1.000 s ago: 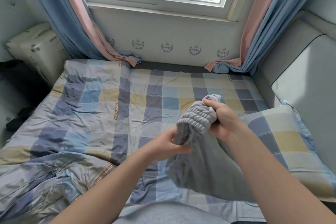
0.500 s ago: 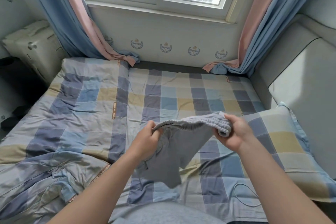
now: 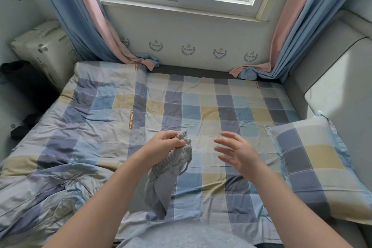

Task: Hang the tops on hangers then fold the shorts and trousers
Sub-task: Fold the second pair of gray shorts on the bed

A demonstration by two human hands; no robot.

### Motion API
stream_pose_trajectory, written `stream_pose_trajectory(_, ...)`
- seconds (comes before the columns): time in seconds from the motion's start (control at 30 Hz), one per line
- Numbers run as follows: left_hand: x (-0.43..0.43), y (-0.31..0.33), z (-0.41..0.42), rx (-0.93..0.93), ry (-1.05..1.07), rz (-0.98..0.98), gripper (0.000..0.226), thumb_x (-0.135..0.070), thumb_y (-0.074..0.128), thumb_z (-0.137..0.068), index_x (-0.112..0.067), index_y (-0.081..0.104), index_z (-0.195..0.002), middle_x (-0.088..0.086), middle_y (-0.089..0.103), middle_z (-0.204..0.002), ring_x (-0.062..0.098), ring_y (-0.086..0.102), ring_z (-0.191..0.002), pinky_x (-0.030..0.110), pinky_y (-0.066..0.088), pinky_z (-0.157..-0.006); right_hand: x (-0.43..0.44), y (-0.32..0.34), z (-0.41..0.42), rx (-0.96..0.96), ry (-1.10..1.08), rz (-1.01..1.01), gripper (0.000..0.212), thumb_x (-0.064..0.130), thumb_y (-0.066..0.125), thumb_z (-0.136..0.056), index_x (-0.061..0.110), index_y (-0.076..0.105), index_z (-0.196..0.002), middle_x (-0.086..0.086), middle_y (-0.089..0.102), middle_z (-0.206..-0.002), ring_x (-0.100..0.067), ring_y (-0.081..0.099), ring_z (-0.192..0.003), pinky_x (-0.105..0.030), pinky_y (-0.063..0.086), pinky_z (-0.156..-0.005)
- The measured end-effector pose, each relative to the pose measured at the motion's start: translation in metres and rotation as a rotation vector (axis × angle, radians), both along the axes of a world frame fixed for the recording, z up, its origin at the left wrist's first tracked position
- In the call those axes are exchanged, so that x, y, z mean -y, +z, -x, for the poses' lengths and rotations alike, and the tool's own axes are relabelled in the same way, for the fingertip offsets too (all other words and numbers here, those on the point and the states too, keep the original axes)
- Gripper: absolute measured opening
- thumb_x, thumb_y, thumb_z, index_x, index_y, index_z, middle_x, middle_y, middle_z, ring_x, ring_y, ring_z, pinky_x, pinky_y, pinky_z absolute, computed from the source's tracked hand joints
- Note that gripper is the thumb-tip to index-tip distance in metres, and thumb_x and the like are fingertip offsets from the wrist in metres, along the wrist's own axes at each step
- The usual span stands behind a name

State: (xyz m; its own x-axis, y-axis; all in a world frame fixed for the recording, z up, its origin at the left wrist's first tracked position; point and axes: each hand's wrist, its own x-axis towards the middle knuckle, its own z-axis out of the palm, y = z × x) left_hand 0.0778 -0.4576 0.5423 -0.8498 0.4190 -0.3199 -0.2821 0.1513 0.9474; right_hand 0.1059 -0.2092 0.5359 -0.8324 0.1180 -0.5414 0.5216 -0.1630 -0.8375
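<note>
A pair of grey shorts (image 3: 165, 179) with a gathered elastic waistband hangs bunched above the checked bed cover (image 3: 112, 119). My left hand (image 3: 163, 145) grips the waistband at its top, and the legs dangle down toward me. My right hand (image 3: 235, 153) hovers a short way to the right of the shorts, fingers spread and holding nothing. A drawstring loops off the waistband's right side. No tops or hangers are in view.
A checked pillow (image 3: 314, 165) lies at the right by a padded grey headboard (image 3: 338, 78). Rumpled duvet (image 3: 40, 191) fills the near left. Curtains (image 3: 84, 26) hang at both sides of the window, a white box (image 3: 42, 50) stands at far left, and a thin cable (image 3: 266, 213) lies near the pillow.
My right hand has let go of the waistband and opened. The shorts, held stretched between both hands before, now hang bunched from my left hand alone.
</note>
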Motion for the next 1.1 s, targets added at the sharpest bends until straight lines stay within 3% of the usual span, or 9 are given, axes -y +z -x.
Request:
stream_pose_trajectory(0.1,0.004,0.011,-0.002,-0.038,-0.109,-0.018,0.018,-0.013,0.068,-0.081,-0.023,0.07,-0.066,-0.01,0.06,-0.069,0.003,0.056,-0.067,0.015,0.041,-0.066,0.015,0.015,0.006,-0.23,0.3,-0.259,0.033,0.014,0.062,-0.098,0.03,0.061,-0.126,0.001,0.067,-0.127,-0.013,0.062,-0.118,-0.033,0.049,-0.1)
stream_pose_trajectory(0.23,0.008,0.02,-0.004,-0.082,-0.234,-0.027,0.012,-0.013,0.064,-0.075,-0.019,0.073,-0.07,-0.002,0.061,-0.071,0.008,0.056,-0.067,0.016,0.042,-0.066,0.032,0.021,0.011,-0.376,0.67,-0.483,0.046,0.013,0.065,-0.095,0.042,0.06,-0.13,0.019,0.049,-0.144,0.016,0.041,-0.126,-0.004,0.032,-0.098)
stream_pose_trajectory(0.33,0.011,0.022,-0.003,-0.102,-0.278,0.022,0.008,-0.015,0.067,-0.073,-0.014,0.075,-0.074,0.0,0.061,-0.07,0.01,0.055,-0.064,0.02,0.042,-0.062,0.039,0.02,0.01,-0.254,0.83,-0.452,0.04,0.015,0.064,-0.092,0.043,0.066,-0.12,0.02,0.044,-0.149,0.0,0.039,-0.135,-0.025,0.034,-0.11)
stream_pose_trajectory(0.43,0.017,0.016,-0.002,-0.163,-0.267,0.147,0.033,-0.031,0.068,-0.066,-0.002,0.068,-0.079,0.007,0.053,-0.071,0.021,0.047,-0.068,0.035,0.034,-0.064,0.036,0.016,0.007,-0.183,0.92,-0.538,0.037,0.022,0.064,-0.082,0.033,0.069,-0.117,0.017,0.065,-0.124,-0.005,0.06,-0.114,-0.03,0.049,-0.099)
stream_pose_trajectory(0.57,0.02,0.007,0.0,-0.191,-0.242,0.282,0.022,-0.037,0.066,-0.071,-0.016,0.067,-0.077,-0.007,0.051,-0.061,0.013,0.043,-0.058,0.029,0.032,-0.055,0.031,0.01,0.003,-0.267,0.823,-0.812,0.006,0.017,0.059,-0.083,0.012,0.056,-0.082,0.002,0.054,-0.071,-0.014,0.046,-0.065,-0.036,0.04,-0.063)
stream_pose_trajectory(0.73,0.015,-0.014,0.001,-0.298,-0.168,0.497,0.028,-0.044,0.067,-0.086,-0.019,0.06,-0.078,-0.015,0.048,-0.057,0.002,0.04,-0.05,0.021,0.033,-0.05,0.03,0.02,0.004,-0.456,0.611,-0.815,0.027,0.005,0.061,-0.086,0.016,0.041,-0.072,0.001,0.041,-0.065,-0.011,0.031,-0.06,-0.027,0.027,-0.057)
stream_pose_trajectory(0.87,0.004,-0.029,-0.003,-0.415,-0.038,0.501,0.025,-0.028,0.066,-0.094,-0.016,0.053,-0.076,-0.006,0.054,-0.067,0.011,0.05,-0.06,0.033,0.038,-0.058,0.028,0.03,0.006,-0.539,0.537,-0.812,0.032,0.005,0.065,-0.084,0.019,0.041,-0.071,0.002,0.043,-0.063,-0.01,0.032,-0.058,-0.027,0.028,-0.055)
stream_pose_trajectory(0.97,-0.002,-0.038,-0.001,-0.494,0.154,0.616,0.022,0.0,0.057,-0.085,-0.019,0.047,-0.078,0.0,0.053,-0.073,0.028,0.052,-0.071,0.039,0.039,-0.059,0.021,0.024,0.008,-0.523,0.493,-0.962,0.03,0.011,0.067,-0.087,0.021,0.042,-0.075,0.0,0.051,-0.063,-0.019,0.042,-0.059,-0.038,0.038,-0.056)
stream_pose_trajectory(1.1,0.004,-0.048,0.005,-0.52,0.307,0.803,0.031,0.008,0.046,-0.074,-0.022,0.045,-0.08,-0.005,0.044,-0.083,0.023,0.047,-0.081,0.033,0.031,-0.058,0.008,0.004,0.008,-0.472,0.482,-1.226,0.023,0.014,0.063,-0.093,0.022,0.043,-0.084,0.002,0.054,-0.069,-0.024,0.052,-0.064,-0.036,0.042,-0.054)
